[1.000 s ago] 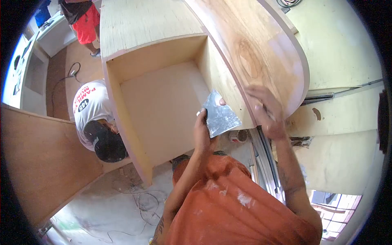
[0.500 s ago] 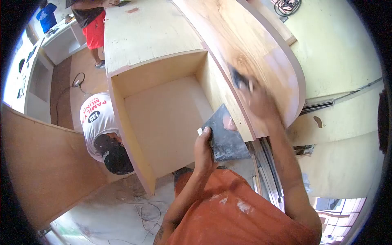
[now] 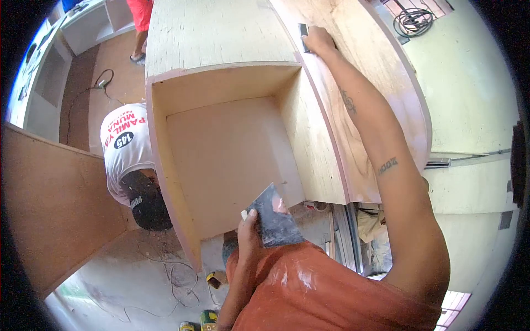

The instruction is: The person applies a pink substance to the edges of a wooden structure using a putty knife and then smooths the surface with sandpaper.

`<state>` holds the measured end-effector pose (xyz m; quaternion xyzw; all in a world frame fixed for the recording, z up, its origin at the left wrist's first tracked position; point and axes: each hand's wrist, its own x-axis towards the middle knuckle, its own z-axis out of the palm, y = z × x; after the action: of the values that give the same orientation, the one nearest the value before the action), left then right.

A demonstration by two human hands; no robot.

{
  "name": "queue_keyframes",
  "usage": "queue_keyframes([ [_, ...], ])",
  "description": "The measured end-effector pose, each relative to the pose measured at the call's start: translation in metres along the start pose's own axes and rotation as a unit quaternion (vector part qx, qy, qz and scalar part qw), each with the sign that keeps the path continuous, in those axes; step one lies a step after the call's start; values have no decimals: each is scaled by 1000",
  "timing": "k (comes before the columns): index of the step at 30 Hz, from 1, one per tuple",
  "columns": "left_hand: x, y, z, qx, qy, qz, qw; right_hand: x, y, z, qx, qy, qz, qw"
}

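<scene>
My left hand (image 3: pixel 249 230) grips a dark, flat putty board (image 3: pixel 271 225) by its left edge, close to my body. A dab of pink putty (image 3: pixel 280 206) sits on the board. My right arm reaches far forward, and my right hand (image 3: pixel 320 39) is closed around a dark-bladed putty knife (image 3: pixel 303 34). The knife lies against the long pale seam of the curved wooden panel (image 3: pixel 364 99). Left of that panel stands a wooden cabinet with an open compartment (image 3: pixel 229 160), its inside facing me.
A person in a white shirt (image 3: pixel 128 135) and dark cap bends down left of the cabinet. Another person's red shorts (image 3: pixel 141 15) show behind. Cables (image 3: pixel 182 281) and tins (image 3: pixel 208 319) are on the floor. Long strips (image 3: pixel 345 237) stand below the panel; a coiled cable (image 3: pixel 413 22) lies upper right.
My right hand has moved forward and slightly left along the panel with the putty knife. The putty board in my left hand has come lower and closer to my body.
</scene>
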<state>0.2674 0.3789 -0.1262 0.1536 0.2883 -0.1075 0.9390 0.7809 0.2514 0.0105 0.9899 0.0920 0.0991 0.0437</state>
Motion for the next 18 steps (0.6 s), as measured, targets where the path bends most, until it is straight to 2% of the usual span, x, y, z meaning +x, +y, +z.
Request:
queue_keyframes([
  [4,10,-10,-15,-26,23,22,999,18,9,16,-7,-7,-7,1000],
  [7,13,-11,-11,-70,26,2,997,20,13,25,-23,0,-21,1000],
  [9,18,-13,-9,-50,28,8,998,17,14,25,-32,6,-31,999],
  [11,21,-16,-6,-27,29,11,999,11,17,13,-14,-78,-20,997],
  [14,27,-20,-2,-31,12,-2,999,-4,19,12,23,-127,35,991],
  [18,33,-33,3,-23,9,5,1000,-25,34,19,-4,-104,-21,994],
])
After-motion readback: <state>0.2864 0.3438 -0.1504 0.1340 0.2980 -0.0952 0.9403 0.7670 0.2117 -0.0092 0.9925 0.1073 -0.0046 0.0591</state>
